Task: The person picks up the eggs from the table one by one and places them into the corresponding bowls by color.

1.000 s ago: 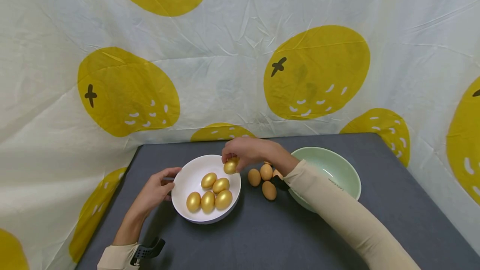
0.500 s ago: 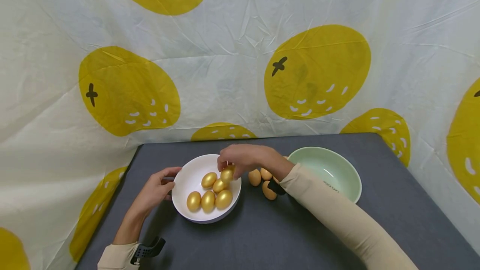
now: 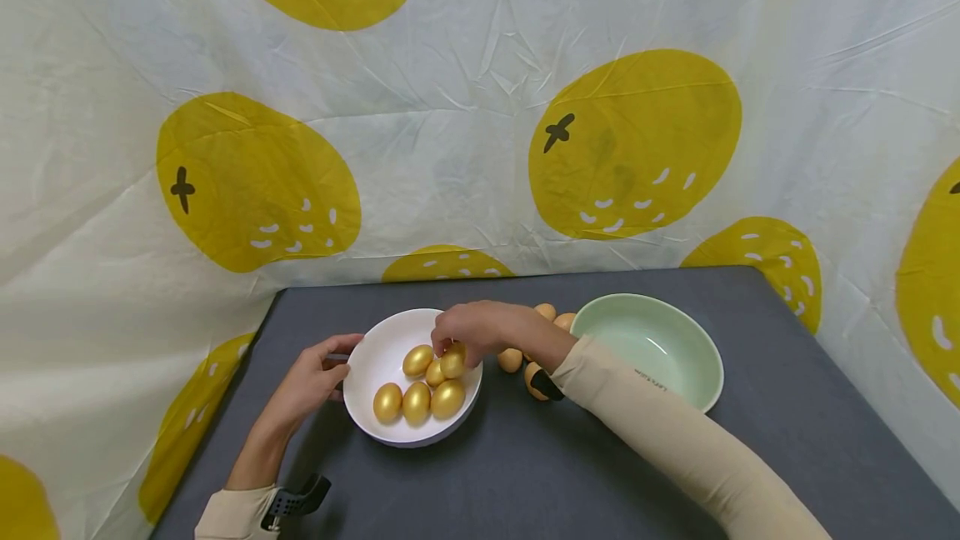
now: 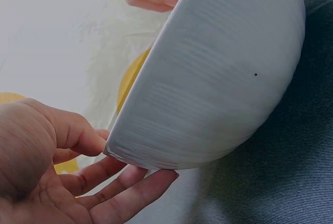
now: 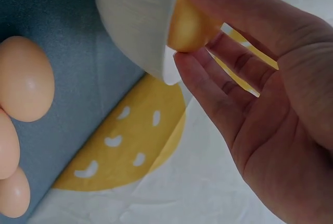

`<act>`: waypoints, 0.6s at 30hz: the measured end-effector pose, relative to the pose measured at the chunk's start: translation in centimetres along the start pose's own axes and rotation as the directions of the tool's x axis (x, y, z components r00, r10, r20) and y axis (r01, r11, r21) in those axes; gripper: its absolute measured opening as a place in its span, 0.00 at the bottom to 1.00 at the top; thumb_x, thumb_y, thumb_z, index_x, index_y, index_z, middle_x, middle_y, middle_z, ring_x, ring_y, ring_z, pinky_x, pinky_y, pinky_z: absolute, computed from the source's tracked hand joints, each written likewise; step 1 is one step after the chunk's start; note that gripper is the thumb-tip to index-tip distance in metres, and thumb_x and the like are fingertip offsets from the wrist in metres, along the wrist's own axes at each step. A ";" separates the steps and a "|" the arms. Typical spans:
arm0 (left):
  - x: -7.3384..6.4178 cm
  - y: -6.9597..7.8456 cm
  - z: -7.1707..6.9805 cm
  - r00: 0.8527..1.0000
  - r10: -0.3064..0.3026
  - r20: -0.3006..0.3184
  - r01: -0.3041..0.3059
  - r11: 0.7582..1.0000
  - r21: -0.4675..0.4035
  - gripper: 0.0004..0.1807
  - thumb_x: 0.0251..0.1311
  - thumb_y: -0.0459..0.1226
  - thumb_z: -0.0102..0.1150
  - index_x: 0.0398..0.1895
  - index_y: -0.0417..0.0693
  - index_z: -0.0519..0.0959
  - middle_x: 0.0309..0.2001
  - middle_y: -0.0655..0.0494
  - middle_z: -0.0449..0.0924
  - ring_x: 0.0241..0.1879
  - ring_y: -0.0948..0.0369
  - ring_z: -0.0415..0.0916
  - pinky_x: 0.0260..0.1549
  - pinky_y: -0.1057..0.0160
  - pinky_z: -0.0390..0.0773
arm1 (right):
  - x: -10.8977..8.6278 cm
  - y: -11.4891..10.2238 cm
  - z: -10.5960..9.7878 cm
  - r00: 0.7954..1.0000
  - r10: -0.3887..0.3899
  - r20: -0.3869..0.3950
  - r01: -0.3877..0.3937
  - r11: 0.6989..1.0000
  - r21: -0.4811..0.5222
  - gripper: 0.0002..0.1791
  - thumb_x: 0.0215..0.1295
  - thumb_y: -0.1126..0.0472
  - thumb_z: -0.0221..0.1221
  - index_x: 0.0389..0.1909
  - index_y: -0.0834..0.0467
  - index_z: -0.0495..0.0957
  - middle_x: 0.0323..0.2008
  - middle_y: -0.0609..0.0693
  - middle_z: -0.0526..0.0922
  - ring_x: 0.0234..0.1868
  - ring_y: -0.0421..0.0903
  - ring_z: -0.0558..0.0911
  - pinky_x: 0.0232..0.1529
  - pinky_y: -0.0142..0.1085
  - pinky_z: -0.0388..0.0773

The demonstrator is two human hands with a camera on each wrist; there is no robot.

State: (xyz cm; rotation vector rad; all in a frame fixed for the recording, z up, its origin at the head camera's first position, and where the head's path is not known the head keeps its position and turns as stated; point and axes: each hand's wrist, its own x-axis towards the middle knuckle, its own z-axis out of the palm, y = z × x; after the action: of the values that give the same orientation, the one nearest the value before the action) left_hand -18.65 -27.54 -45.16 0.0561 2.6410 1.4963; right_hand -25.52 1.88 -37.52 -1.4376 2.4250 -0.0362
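The dark desk (image 3: pixel 517 482) carries everything and shows no raised edge, so a loose egg could roll off it. The right sleeve (image 3: pixel 660 423) reaches across the near side of the green bowl (image 3: pixel 652 325) in the head view; if it drops or swings, it could nudge that bowl, though I cannot tell how much room lies beneath. The white bowl (image 3: pixel 384 352) is held at its left side by the left hand (image 3: pixel 311 375), whose digits sit at the rim and against the outer wall. Should that hold press down, the bowl could tip or slide. The right hand (image 3: pixel 480 328) pinches one gold egg (image 3: pixel 453 362) with thumb and fingertips, just inside the right side of the white bowl; the smooth shell may slip from so small a hold. Five more gold eggs (image 3: pixel 416 403) lie in the bowl, one partly hidden behind the held egg, so a drop or a hard push could knock them together. The brown eggs (image 3: pixel 511 361) sit clustered on the desk beside the right sleeve, where a careless pull back could scatter them
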 end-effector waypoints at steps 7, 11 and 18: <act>0.0 -0.1 0.0 1.000 0.006 0.001 -0.006 1.000 0.000 0.26 0.69 0.29 0.53 0.71 0.45 0.70 0.63 0.40 0.72 0.48 0.50 0.77 0.36 0.55 0.86 | 0.8 -0.2 0.8 0.997 0.065 0.032 -0.063 0.996 -0.059 0.20 0.57 0.67 0.72 0.49 0.48 0.83 0.43 0.42 0.78 0.43 0.41 0.74 0.44 0.34 0.76; 0.1 -0.2 0.0 1.000 0.006 -0.005 -0.006 1.000 -0.003 0.26 0.69 0.29 0.53 0.71 0.46 0.70 0.63 0.41 0.73 0.48 0.49 0.77 0.36 0.55 0.85 | 1.0 -0.4 1.0 0.995 0.089 0.036 -0.085 0.993 -0.082 0.18 0.57 0.66 0.72 0.48 0.48 0.83 0.43 0.43 0.78 0.41 0.41 0.74 0.43 0.34 0.75; 0.1 -0.2 -0.1 1.000 0.012 -0.002 -0.012 1.000 -0.006 0.26 0.70 0.29 0.52 0.71 0.46 0.70 0.63 0.41 0.73 0.48 0.49 0.78 0.35 0.55 0.86 | 1.1 -0.7 1.1 0.995 0.097 0.015 -0.094 0.986 -0.136 0.16 0.58 0.63 0.72 0.46 0.47 0.83 0.42 0.43 0.77 0.38 0.41 0.74 0.39 0.34 0.75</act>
State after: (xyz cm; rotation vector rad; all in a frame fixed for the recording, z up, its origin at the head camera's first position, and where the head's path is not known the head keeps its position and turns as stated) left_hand -18.74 -27.69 -45.28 0.0701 2.6422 1.5086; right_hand -25.13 0.72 -38.69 -1.3662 2.5177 0.1682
